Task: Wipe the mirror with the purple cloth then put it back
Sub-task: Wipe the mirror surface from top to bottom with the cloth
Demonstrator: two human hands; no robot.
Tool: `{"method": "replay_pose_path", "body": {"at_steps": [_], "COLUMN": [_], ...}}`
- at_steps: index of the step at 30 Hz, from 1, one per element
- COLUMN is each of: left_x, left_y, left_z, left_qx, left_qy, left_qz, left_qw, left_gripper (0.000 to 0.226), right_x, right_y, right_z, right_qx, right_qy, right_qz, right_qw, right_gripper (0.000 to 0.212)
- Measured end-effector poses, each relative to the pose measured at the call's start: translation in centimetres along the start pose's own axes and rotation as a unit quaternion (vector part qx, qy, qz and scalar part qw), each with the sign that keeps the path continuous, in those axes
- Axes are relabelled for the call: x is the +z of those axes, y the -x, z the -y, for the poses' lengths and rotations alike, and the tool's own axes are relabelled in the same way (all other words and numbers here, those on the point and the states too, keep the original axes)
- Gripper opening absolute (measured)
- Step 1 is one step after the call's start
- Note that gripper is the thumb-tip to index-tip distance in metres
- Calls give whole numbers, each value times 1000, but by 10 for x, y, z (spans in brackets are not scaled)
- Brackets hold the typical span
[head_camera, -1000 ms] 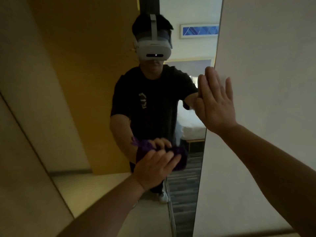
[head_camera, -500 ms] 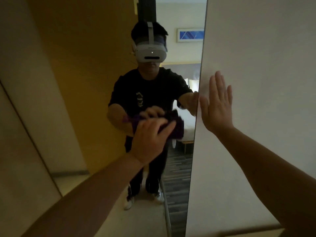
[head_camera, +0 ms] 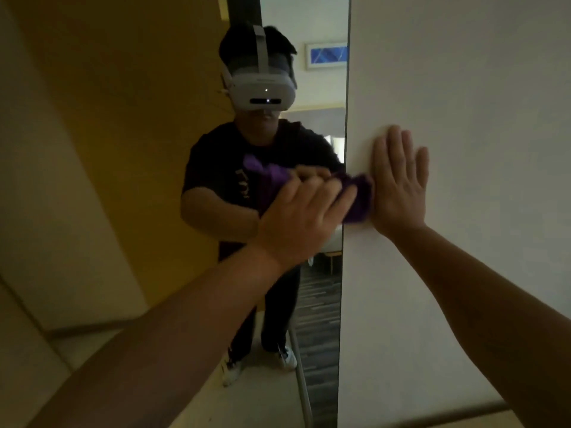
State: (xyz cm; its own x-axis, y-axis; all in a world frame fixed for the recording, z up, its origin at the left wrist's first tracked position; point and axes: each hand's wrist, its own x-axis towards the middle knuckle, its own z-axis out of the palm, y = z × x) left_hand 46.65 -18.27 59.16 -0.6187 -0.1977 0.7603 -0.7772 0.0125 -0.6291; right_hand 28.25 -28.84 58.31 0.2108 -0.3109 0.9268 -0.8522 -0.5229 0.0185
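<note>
Left hand [head_camera: 306, 220] presses the cloth [head_camera: 360, 196] flat against the mirror [head_camera: 154, 149] to wipe; beside it, right hand [head_camera: 398, 183] lies open on the wall [head_camera: 463, 88] for support.

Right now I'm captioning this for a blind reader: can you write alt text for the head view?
A left hand presses a purple cloth against a tall mirror, at its right edge. The right hand rests flat on the white wall beside it.
</note>
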Motion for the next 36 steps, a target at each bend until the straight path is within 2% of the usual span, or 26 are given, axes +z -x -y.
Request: {"method": "replay_pose_path", "body": {"at_steps": [4, 7, 9, 13, 17, 23, 27, 32, 36], "left_x": [11, 10, 7, -13, -42, -97, -136, -177, -195], "left_y": [109, 171, 179, 161, 152, 183, 227, 289, 335], "left_z": [-75, -113, -119, -112, -90, -18, 16, 52, 84], "left_qx": [101, 118, 108, 87, 8, -89, -114, -159, -178], "left_qy": [35, 67, 76, 139, 218, 157, 137, 118, 90], "left_qz": [104, 179, 195, 215, 204, 169, 171, 175, 165], "left_qw": [989, 974, 972, 963, 954, 969, 969, 965, 966], "left_gripper": [38, 45, 46, 42, 50, 32, 34, 33, 39], "right_x": [-1, -4, -8, -27, -47, -61, -58, -45, -35], "right_y": [1, 1, 0, -2, 4, 71, 122, 154, 161], "right_z": [0, 1, 5, 10, 22, 88, 159, 233, 282], "right_qx": [-1, 2, 11, 32, 63, 124, 67, -15, -44], "right_qy": [-7, -2, 3, 7, -48, -126, -180, -134, -109], "right_qz": [-11, 9, 20, 90, 130, 135, 176, 253, 265], "right_qw": [1000, 1000, 1000, 995, 988, 975, 965, 958, 957], "right_gripper": [61, 61, 61, 62, 65, 63, 62, 62, 60]}}
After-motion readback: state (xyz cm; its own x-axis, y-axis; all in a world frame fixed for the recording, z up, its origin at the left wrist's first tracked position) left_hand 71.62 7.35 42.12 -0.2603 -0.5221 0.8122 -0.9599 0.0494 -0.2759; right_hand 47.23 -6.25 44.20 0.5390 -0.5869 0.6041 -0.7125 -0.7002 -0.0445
